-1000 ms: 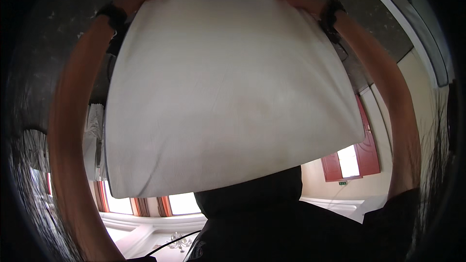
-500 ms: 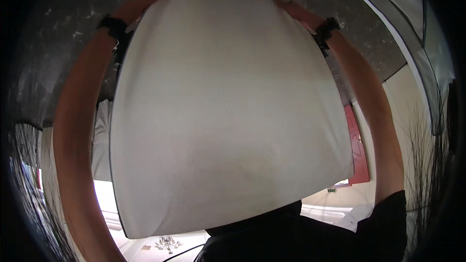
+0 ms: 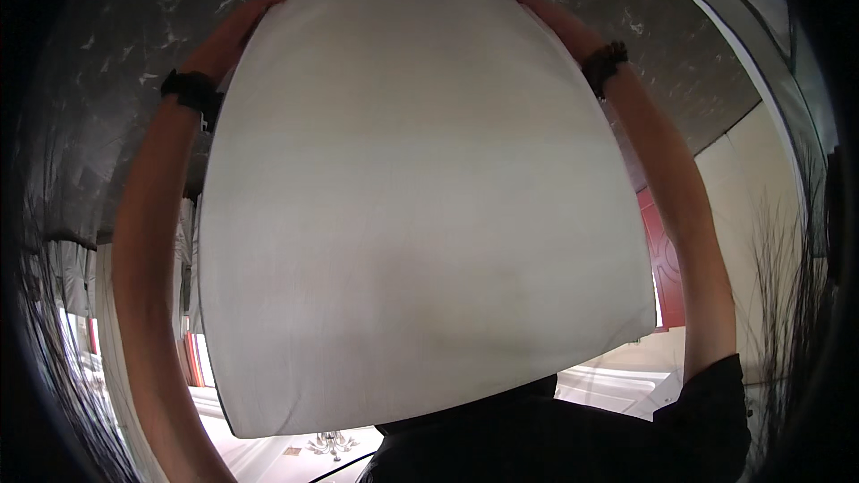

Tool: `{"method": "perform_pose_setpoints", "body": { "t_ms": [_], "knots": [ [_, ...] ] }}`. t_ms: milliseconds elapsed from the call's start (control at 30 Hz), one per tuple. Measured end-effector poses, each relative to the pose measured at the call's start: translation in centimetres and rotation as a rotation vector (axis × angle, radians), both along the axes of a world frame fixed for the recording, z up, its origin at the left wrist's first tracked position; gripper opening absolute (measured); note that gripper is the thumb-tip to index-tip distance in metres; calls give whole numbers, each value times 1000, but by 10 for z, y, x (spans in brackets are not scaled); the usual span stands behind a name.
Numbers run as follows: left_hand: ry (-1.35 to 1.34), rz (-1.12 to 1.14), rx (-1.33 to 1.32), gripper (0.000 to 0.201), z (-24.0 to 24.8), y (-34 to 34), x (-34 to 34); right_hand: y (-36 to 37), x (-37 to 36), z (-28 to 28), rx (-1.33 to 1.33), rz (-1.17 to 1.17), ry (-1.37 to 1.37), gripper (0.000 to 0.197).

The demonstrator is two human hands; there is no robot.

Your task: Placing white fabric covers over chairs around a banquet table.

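A broad, smooth white panel fills the middle of the head view, and at the far end it meets a second white surface; together they look like the back and seat of a white upholstered chair (image 3: 420, 188). My left hand (image 3: 257, 16) grips its left side near that fold. On the opposite side, my right hand (image 3: 557, 20) holds the edge at about the same height. Most of the fingers are hidden behind the edges. Both arms are stretched out around the panel, whose near end is close to my black shirt (image 3: 537, 438).
Dark grey marbled floor (image 3: 107, 98) lies beyond both arms. Pale draped fabric (image 3: 769, 63) curves along the far right, by a cream wall (image 3: 752, 161). A red door (image 3: 660, 250) shows behind my right arm. Near the lower edge, a chandelier (image 3: 331, 444) is visible.
The fold between the two white surfaces and my left hand have shifted slightly left in the picture. The background has turned a little around the chair. Both hands keep their hold.
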State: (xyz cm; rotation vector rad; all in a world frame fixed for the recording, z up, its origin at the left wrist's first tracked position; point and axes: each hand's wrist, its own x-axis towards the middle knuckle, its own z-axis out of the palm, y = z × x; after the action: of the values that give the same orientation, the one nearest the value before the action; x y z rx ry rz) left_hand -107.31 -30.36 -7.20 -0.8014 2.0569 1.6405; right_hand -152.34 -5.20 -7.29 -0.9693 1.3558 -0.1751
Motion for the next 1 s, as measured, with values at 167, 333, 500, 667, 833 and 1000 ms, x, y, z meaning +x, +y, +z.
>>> {"method": "perform_pose_setpoints", "body": {
  "t_ms": [167, 333, 500, 667, 833, 1000],
  "knots": [
    [13, 179, 66, 37, -25, 12, -1, 6, -27, -33, -157, 146, -92, 45],
    [-565, 268, 193, 39, -60, -12, 5, -61, 55, -2, 381, -54, 326, 55],
    [-6, 177, -210, 46, 15, -47, -36, -89, 26, 105, 255, 455, 451, 55],
    [-146, -345, 19, 74, 133, 0, -106, -78, 56, 155, -12, 515, -98, 67],
    [8, -629, 174, 81, 115, 9, -97, -36, 26, 111, -62, 619, 1, 70],
    [-201, -621, -119, 84, 39, -23, -63, -58, -10, 60, 38, 684, 211, 65]
  ]
}}
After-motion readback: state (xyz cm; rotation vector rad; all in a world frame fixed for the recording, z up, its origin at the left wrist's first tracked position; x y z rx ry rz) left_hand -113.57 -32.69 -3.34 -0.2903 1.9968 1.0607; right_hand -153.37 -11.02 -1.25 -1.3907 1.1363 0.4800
